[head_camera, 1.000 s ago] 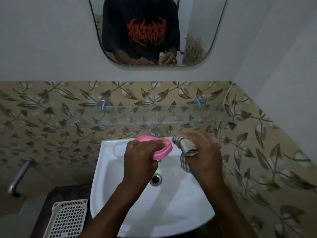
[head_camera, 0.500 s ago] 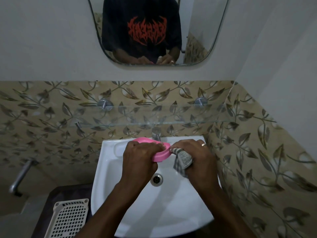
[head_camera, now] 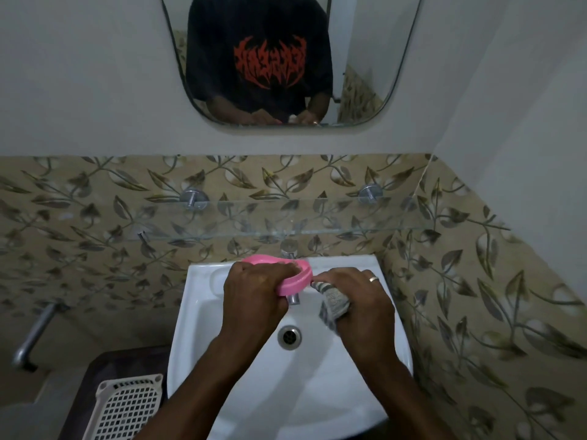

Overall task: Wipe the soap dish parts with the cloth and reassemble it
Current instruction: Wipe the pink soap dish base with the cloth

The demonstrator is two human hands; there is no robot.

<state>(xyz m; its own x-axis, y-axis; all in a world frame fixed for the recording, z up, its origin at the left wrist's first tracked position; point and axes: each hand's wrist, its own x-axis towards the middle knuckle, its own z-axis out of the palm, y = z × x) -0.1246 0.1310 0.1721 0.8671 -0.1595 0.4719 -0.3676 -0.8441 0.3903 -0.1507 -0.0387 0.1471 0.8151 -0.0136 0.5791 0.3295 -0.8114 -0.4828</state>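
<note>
Pink soap dish (head_camera: 293, 276), gripped in the left hand (head_camera: 254, 296), lies lengthwise left to right; the right hand (head_camera: 359, 300), bunching the cloth (head_camera: 333, 304), touches its right end.

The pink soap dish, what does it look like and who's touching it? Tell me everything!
The pink soap dish is an oval piece with a raised rim, smooth like plastic. The left hand grips its near side and holds it tilted in the air above the white sink, just in front of the tap. The right hand presses a bunched grey cloth against its right end. Much of the dish is hidden behind the fingers, and whether it is clean cannot be told.
</note>
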